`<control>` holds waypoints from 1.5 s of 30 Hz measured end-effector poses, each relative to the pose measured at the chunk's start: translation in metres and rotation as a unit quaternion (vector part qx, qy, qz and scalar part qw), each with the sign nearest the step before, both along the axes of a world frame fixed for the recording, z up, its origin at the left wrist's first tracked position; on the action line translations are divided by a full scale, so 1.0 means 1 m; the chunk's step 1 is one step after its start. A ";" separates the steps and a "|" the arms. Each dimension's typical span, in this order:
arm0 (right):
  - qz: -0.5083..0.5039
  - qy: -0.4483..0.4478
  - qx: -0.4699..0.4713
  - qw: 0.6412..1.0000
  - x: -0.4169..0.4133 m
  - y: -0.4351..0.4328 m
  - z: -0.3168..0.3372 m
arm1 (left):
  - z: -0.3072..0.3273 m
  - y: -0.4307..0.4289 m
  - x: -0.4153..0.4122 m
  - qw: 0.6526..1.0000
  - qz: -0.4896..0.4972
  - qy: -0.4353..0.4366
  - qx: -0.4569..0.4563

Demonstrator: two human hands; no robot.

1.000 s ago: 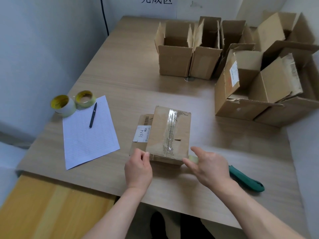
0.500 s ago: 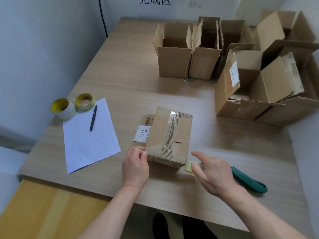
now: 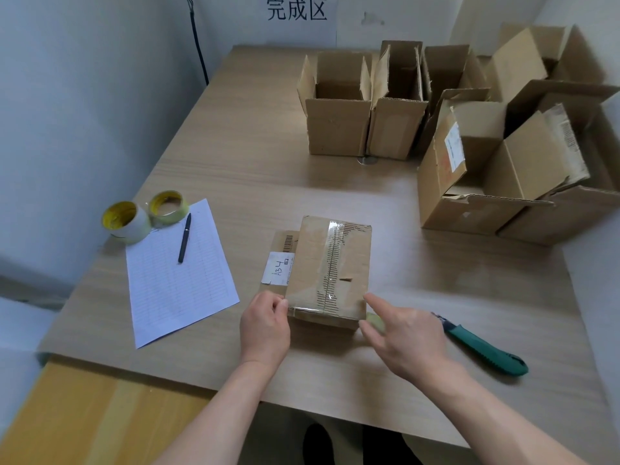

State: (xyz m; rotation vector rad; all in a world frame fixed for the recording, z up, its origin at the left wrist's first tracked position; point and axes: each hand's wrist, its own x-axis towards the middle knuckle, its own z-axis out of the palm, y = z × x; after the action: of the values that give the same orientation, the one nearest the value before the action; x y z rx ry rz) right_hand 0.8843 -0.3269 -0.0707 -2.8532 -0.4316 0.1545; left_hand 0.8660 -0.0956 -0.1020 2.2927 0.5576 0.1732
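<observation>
The box (image 3: 330, 268) is closed brown cardboard, lying flat on the tabletop (image 3: 235, 135) at lower centre of the frame, its long side running away from the viewer. Clear tape seals the top seam lengthwise over a dark printed dashed stripe, and another strip crosses the near edge. A small tear shows just right of the seam. The left face carries a white label marked "A34" and a barcode above it. The left hand (image 3: 265, 325) pinches its near left corner. The tape (image 3: 375, 322), a pale yellow-green blur, sits at the near right corner in the right hand (image 3: 407, 337).
</observation>
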 end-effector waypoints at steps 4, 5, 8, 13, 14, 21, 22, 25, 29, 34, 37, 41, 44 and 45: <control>0.003 0.032 -0.044 0.999 0.004 0.006 0.001 | -0.003 0.004 0.001 0.999 0.026 0.014 -0.038; 0.003 0.041 -0.049 0.998 0.004 0.008 0.002 | -0.004 0.004 0.001 0.997 0.038 0.015 -0.058; 0.002 0.055 -0.047 0.997 0.006 0.010 0.004 | -0.004 0.002 0.002 0.987 0.094 0.019 -0.125; -0.027 0.081 -0.015 0.996 0.012 0.016 -0.003 | -0.008 0.000 0.004 0.944 0.193 0.019 -0.265; -0.034 0.085 -0.005 0.996 0.013 0.016 -0.004 | -0.008 0.004 0.006 0.924 0.209 0.016 -0.319; -0.019 0.112 0.026 0.993 0.024 0.012 0.000 | -0.001 0.019 0.022 0.996 -0.067 -0.004 -0.064; -0.016 0.112 0.026 0.993 0.024 0.012 0.001 | 0.001 0.015 0.025 0.982 -0.180 -0.036 0.054; -0.013 0.115 0.025 0.993 0.024 0.011 0.000 | 0.004 0.000 0.044 0.869 -0.434 0.046 0.233; -0.007 0.119 0.034 0.992 0.024 0.008 -0.001 | -0.007 -0.003 0.068 0.783 -0.517 0.083 0.335; 0.011 0.133 0.063 0.989 0.027 0.005 -0.001 | -0.018 0.000 0.067 0.756 -0.504 0.010 0.417; 0.036 0.132 0.080 0.987 0.031 -0.002 -0.005 | -0.019 -0.001 0.068 0.758 -0.504 -0.003 0.414; 0.078 0.105 0.093 0.987 0.029 -0.016 -0.010 | -0.022 -0.001 0.066 0.771 -0.492 0.005 0.404; 0.109 0.068 0.111 0.986 0.022 -0.031 -0.017 | -0.020 -0.003 0.064 0.781 -0.479 0.015 0.400; 0.116 0.057 0.114 0.985 0.020 -0.035 -0.018 | -0.020 -0.005 0.061 0.788 -0.472 0.019 0.395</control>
State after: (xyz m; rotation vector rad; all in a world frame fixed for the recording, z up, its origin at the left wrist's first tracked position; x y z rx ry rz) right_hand 0.9046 -0.3622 -0.0888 -2.5495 -0.7085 0.2909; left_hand 0.9267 -0.1005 -0.1218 3.0733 -0.8659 -0.1799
